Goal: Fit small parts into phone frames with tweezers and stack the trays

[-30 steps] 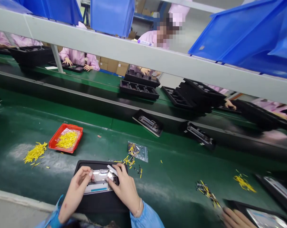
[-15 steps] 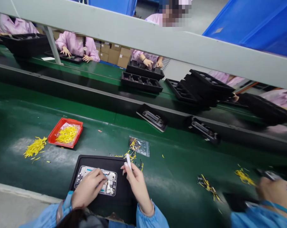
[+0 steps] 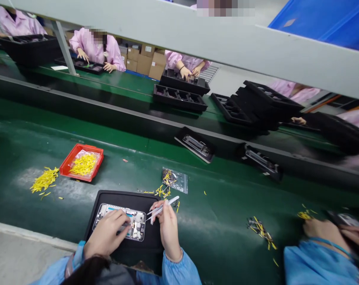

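Note:
A phone housing (image 3: 138, 228) with its inner parts exposed lies on a black foam tray (image 3: 120, 196) in front of me. My left hand (image 3: 109, 231) rests over its left and middle part, thumb and fingers bent together; whatever may be between the fingertips is hidden. To the right of the housing, my right hand (image 3: 169, 225) is closed on white tweezers (image 3: 172, 200). Their tips point left, close to the housing's right edge. Small yellow and black strips (image 3: 162, 191) lie just behind the tray, beside a clear zip bag (image 3: 181, 182) holding more.
A red bin (image 3: 96, 168) of yellow strips and a loose yellow pile (image 3: 44, 179) are at left. Phone housings in black holders (image 3: 194, 144) stand along the back ledge. A co-worker's hand (image 3: 323, 233) and blue sleeve are at right. People in pink work across the line.
The housing, earlier between both hands, lies flat on the tray with my left hand over it. My right hand moved right, and its tweezers turned to point left. The co-worker's arm came in at right.

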### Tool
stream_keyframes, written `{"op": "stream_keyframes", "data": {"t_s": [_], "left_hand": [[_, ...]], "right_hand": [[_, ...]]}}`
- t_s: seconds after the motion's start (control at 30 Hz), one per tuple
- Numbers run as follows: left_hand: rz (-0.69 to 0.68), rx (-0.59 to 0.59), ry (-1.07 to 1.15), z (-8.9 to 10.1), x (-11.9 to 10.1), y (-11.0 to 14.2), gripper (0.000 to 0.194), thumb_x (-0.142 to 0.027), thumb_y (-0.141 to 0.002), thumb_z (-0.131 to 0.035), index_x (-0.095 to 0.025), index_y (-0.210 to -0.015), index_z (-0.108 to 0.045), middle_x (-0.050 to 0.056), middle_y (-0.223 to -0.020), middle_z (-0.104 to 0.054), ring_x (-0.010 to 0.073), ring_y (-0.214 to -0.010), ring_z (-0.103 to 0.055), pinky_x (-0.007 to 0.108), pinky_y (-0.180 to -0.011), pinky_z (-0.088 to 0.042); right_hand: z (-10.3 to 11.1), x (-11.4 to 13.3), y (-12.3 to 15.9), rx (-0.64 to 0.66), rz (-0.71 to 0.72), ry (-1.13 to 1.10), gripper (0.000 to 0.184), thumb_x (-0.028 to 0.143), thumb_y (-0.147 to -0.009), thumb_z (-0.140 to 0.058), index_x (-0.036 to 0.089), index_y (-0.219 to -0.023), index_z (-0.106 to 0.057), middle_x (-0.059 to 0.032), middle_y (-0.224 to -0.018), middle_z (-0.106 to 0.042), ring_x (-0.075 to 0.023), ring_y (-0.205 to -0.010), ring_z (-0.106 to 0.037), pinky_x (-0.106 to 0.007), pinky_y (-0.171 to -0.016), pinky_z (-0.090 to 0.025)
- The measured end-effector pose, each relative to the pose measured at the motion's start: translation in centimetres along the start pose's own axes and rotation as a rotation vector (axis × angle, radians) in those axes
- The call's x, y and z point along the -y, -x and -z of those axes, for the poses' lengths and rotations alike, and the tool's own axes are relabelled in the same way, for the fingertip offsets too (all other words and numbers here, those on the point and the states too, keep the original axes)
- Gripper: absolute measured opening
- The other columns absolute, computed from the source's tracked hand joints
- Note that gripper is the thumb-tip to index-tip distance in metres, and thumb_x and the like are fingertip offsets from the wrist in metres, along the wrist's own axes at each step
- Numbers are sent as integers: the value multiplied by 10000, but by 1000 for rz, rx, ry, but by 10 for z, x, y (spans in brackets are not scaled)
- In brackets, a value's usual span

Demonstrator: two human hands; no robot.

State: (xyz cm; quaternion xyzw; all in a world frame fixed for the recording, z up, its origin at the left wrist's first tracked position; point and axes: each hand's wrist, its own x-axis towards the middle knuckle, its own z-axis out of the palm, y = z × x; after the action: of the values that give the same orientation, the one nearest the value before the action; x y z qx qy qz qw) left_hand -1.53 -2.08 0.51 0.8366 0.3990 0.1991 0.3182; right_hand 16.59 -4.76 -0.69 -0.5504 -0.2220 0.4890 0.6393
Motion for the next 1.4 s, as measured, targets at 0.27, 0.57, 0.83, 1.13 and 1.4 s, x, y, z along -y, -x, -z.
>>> {"op": "stream_keyframes", "data": {"t_s": [0.27, 0.57, 0.83, 1.13, 1.4], "left_hand": [[-112, -163, -61, -22, 17, 28, 228, -177, -852, -501, -216, -1033, -633, 108, -1108, -641, 227, -1000, -623, 296, -872, -508], [-114, -178, -106, -26, 22, -4, 194, -217, -909, -455, -193, -940, -645, 54, -854, -650, 175, -783, -617, 267, -715, -537], [-151, -203, -89, -26, 30, -12, 212, -192, -912, -490, -195, -854, -693, 17, -717, -621, 134, -658, -568, 209, -623, -488], [-118, -183, -118, -23, 27, -14, 195, -170, -886, -528, -211, -824, -708, 5, -686, -630, 128, -639, -583, 201, -604, -491], [-123, -277, -91, -22, 21, -14, 206, -210, -909, -497, -188, -834, -687, 25, -745, -627, 135, -693, -612, 203, -645, -517]], "right_hand": [[2, -5, 1, -47, -20, -29, 457, 635, -751, -607, 190, -660, -561, -4, -594, -588, -94, -406, -460, -223, -373, -400], [3, -5, 7, 186, 131, 55, 255, 359, -721, -766, 239, -867, -595, -1, -811, -666, -154, -763, -660, -251, -703, -545], [8, -9, 7, 253, 278, 306, 175, 371, -796, -691, 212, -843, -636, -37, -816, -684, -198, -800, -676, -307, -737, -550], [7, -11, 8, 289, 364, 427, 66, 268, -831, -652, 209, -843, -624, -40, -795, -681, -203, -777, -675, -326, -712, -542], [4, -12, 9, 199, 398, 444, 73, 257, -838, -634, 213, -806, -586, -30, -750, -660, -188, -722, -666, -302, -662, -547]]}}
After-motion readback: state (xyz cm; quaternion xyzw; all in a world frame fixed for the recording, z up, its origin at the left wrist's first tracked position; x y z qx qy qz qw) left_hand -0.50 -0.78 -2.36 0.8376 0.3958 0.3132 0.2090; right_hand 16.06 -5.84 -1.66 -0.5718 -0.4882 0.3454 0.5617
